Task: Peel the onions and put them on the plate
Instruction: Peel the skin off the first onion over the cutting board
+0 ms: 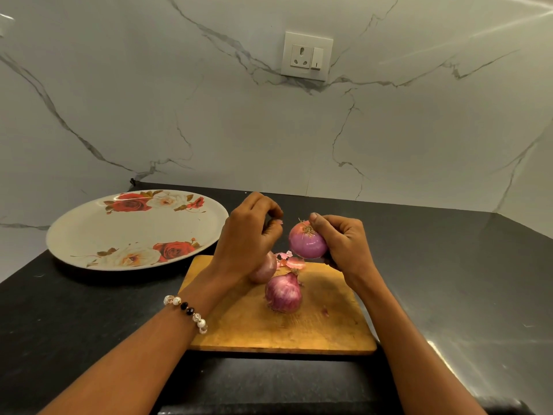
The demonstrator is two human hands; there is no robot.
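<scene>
Peeling the first onion above the board.

The right hand (344, 244) grips an onion (308, 242) root-end up, thumb by the root, so its skin faces the left hand (251, 235), whose curled fingers pinch what looks like a scrap of skin just beside it. Two unpeeled onions (283, 293) wait on the board (329, 324), with peelings (291, 260) dropped there. The plate (89, 235) sits bare at the left on the tabletop (449, 280), near enough to reach.

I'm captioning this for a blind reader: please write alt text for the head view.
A right hand holds a purple onion above a wooden board; the left hand pinches a bit of skin. Two more onions lie on the board, with a flowered plate to the left.
</scene>
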